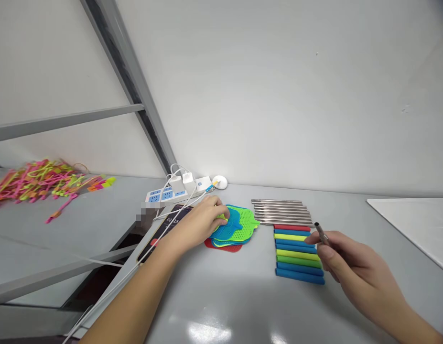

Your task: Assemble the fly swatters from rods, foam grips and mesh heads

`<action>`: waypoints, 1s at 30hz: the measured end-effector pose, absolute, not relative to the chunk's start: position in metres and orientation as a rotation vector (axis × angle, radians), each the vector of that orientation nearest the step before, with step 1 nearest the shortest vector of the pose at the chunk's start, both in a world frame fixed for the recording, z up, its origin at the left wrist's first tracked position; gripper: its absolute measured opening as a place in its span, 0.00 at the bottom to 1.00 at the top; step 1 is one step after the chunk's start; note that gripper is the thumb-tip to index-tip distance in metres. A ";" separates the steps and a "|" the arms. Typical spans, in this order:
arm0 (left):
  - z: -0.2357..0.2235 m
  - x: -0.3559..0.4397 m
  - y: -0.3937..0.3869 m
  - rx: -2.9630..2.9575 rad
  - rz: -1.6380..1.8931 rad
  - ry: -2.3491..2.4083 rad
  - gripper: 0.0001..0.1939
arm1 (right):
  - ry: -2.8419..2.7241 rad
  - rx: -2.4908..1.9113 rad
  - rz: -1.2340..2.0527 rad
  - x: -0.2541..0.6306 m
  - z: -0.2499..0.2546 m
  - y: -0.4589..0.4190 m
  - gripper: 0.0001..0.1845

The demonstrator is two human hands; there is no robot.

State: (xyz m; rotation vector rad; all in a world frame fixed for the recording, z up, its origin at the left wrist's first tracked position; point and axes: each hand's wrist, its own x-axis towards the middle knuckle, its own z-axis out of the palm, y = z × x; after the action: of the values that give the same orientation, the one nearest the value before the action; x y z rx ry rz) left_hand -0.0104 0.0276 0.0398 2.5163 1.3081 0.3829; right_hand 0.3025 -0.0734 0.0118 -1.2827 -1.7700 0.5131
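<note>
Your grey tabletop [221, 296] fills the lower part of the view. Reading the view as a clock face, a white flat panel [415, 222] lies at 3 o'clock, and a tangled heap of pink, orange and yellow pieces [42, 181] is at 9, on a separate grey surface.

Your right hand [357, 272], at 4 o'clock, holds a metal tube [322, 233] pinched between thumb and fingers, its open end tilted up. Your left hand [207, 217], at 7, has its fingers curled close together on top of the stacked perforated fly-swatter heads [244, 227], near 6, in blue and green with a red one at the bottom; you cannot tell whether it grips one.

The white power strip [160, 196], between 8 and 9, carries plugged-in chargers [189, 182]. At 8, your phone [171, 222] lies partly behind your left wrist, white cables [133, 270] running beside it.

At 4, steel tubes [278, 210] lie side by side; just below them, nearer you, is a column of red, blue, yellow and green sleeves [298, 265].
</note>
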 end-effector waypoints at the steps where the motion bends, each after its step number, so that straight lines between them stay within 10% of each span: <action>1: 0.044 -0.009 0.025 2.544 0.409 1.290 0.09 | -1.804 -1.266 0.476 0.302 0.013 -0.073 0.09; 13: 0.063 0.033 -0.043 2.195 0.892 0.710 0.03 | -2.192 -0.932 0.133 0.303 0.011 -0.070 0.14; 30: 0.047 0.049 -0.034 1.586 0.496 0.927 0.08 | -2.351 -0.945 -0.412 0.308 0.021 -0.065 0.14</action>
State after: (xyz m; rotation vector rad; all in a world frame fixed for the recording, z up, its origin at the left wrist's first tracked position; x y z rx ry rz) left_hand 0.0490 -0.0339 0.0469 1.5855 0.9271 0.4960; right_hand 0.3080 -0.0653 0.0206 -0.9450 -2.3506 -0.4116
